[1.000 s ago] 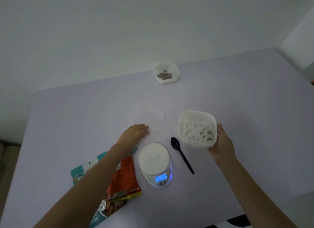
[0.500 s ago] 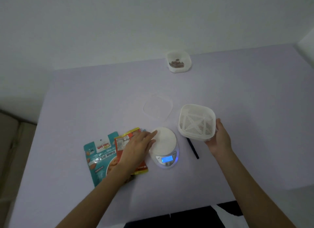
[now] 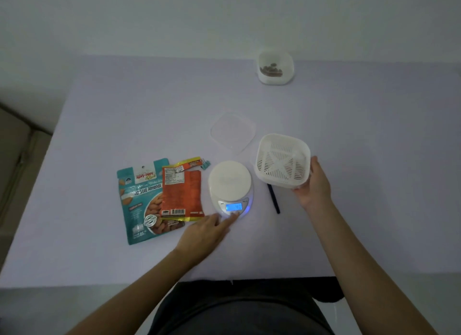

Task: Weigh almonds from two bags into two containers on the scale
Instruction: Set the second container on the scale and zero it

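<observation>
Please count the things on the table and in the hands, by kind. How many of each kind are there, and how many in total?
Bags: 2 (teal bag, orange bag)
Containers: 2 (slotted container in the right hand, far container with almonds)
Scale: 1
Clear lid: 1
Black spoon: 1
Binder clip: 1
Total: 8

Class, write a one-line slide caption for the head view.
Left hand touches the scale near its display; right hand holds a slotted container beside it; teal bag and orange bag lie left.
</observation>
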